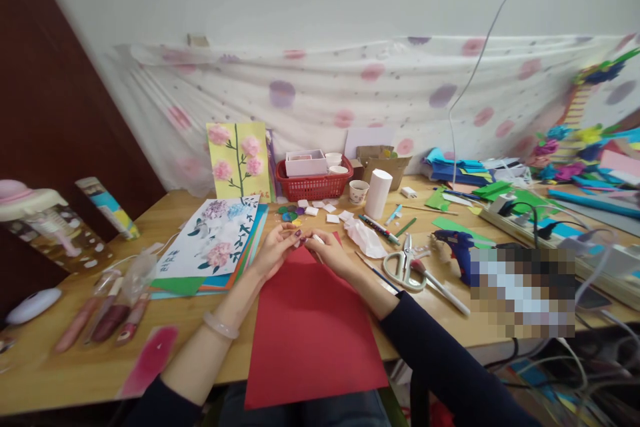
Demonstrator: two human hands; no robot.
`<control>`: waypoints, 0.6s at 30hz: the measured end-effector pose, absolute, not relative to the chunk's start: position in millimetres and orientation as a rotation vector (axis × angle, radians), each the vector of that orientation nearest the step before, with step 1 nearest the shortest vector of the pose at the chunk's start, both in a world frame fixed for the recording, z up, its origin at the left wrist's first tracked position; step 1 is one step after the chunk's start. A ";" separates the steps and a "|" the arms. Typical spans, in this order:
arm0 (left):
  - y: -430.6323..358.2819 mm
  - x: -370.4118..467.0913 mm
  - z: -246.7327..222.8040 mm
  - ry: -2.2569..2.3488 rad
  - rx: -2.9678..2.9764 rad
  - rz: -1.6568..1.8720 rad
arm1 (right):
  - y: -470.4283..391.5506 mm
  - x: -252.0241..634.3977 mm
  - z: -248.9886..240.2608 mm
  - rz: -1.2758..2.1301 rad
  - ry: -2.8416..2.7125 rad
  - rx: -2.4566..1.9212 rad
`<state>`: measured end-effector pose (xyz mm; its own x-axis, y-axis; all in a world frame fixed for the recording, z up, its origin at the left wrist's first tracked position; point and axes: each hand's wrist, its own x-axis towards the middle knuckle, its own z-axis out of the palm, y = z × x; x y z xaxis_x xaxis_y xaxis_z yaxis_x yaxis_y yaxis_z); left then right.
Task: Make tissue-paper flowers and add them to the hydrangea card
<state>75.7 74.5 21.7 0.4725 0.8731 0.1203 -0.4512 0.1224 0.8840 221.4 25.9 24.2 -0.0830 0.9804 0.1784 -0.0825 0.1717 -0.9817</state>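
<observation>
Both hands meet above the top edge of a red sheet of paper (315, 333), which hangs a little over the table's front edge. My left hand (277, 250) has its fingers pinched together, but what lies between them is too small to name. Close against it, my right hand (327, 252) is closed on a small white item (318, 239). Just behind the hands are round dabs of green, blue and purple (290, 215) and several small white squares (332, 218). A crumpled white tissue (366, 237) rests to the right of my right hand.
Flower-painted paper (213, 240) lies left on coloured sheets. A red basket (314, 187), paper cup (358, 191) and white roll (379, 193) stand behind. Scissors (407, 270), a blue glue gun (457, 250) and a power strip (565, 260) are right; a bottle (50, 227) stands left.
</observation>
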 end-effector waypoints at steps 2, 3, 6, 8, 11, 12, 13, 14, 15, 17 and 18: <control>74.4 76.1 21.4 0.484 1.038 1.017 | 25.6 221.3 25.6 1.176 -1.299 -0.998; 74.5 76.1 21.3 0.482 1.031 1.016 | 25.5 221.3 26.1 1.175 -1.297 -1.006; 75.2 75.5 21.3 0.477 1.003 1.018 | 25.3 221.7 27.0 1.172 -1.286 -1.023; 75.7 74.8 21.5 0.475 0.985 1.023 | 25.3 222.0 27.0 1.169 -1.273 -1.032; 77.4 73.7 22.2 0.476 0.958 1.034 | 26.5 222.4 26.0 1.168 -1.244 -1.040; 78.6 73.2 22.4 0.479 0.947 1.039 | 27.3 222.5 25.3 1.170 -1.234 -1.042; 80.3 72.3 22.6 0.482 0.933 1.046 | 28.4 222.6 24.4 1.173 -1.222 -1.043; 82.6 71.1 22.9 0.485 0.918 1.057 | 29.6 222.8 23.4 1.176 -1.210 -1.044; 85.3 69.4 23.2 0.490 0.901 1.071 | 30.8 222.9 22.3 1.179 -1.196 -1.046; 91.2 64.8 24.1 0.503 0.869 1.104 | 33.1 223.2 20.0 1.186 -1.166 -1.052; 93.8 62.1 24.7 0.511 0.857 1.119 | 33.9 223.3 18.9 1.190 -1.153 -1.056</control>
<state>62.1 93.8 24.7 0.3747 0.9254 0.0560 -0.5633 0.1793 0.8066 223.3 33.9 18.9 0.0160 0.9957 0.0913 -0.1224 0.0926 -0.9882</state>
